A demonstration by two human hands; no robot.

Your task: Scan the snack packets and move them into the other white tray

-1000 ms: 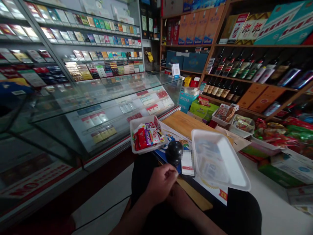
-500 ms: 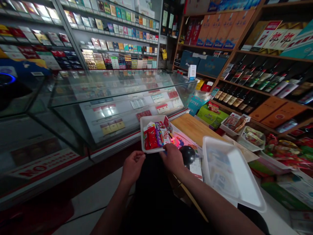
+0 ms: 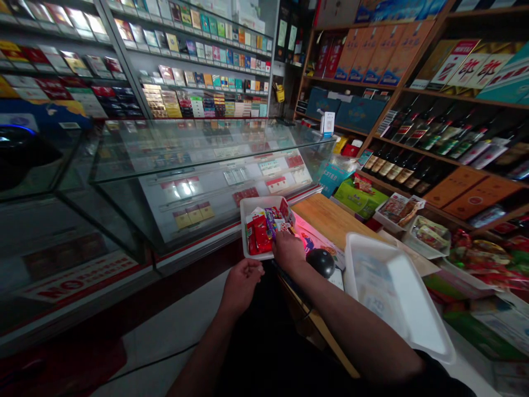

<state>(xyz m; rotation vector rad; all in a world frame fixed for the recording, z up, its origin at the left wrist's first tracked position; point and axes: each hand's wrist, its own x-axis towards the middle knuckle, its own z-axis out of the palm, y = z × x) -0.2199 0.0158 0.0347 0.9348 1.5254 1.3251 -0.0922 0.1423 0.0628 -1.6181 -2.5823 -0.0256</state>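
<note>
A white tray (image 3: 246,207) filled with several small snack packets (image 3: 261,234), mostly red, sits on the near corner of a low wooden table (image 3: 326,216). My right hand (image 3: 288,251) reaches into the tray's near right side, fingers curled down among the packets. What they grip is hidden. My left hand (image 3: 241,284) hovers just below the tray's near edge with fingers curled inward, and nothing shows in it. A black round barcode scanner (image 3: 321,261) casts red light on the table beside my right wrist. An empty white tray (image 3: 403,295) lies to the right.
A glass display counter (image 3: 198,165) with cigarette packs runs along the left. Shelves of cigarettes (image 3: 185,60) stand behind it. Wooden shelves (image 3: 433,94) hold bottles and boxes on the right. More trays of snacks (image 3: 415,220) line the table's far side. Pale floor lies below.
My right hand moved from the scanner up into the snack tray. My left hand came into view and rose toward the tray's near edge. The camera turned left.
</note>
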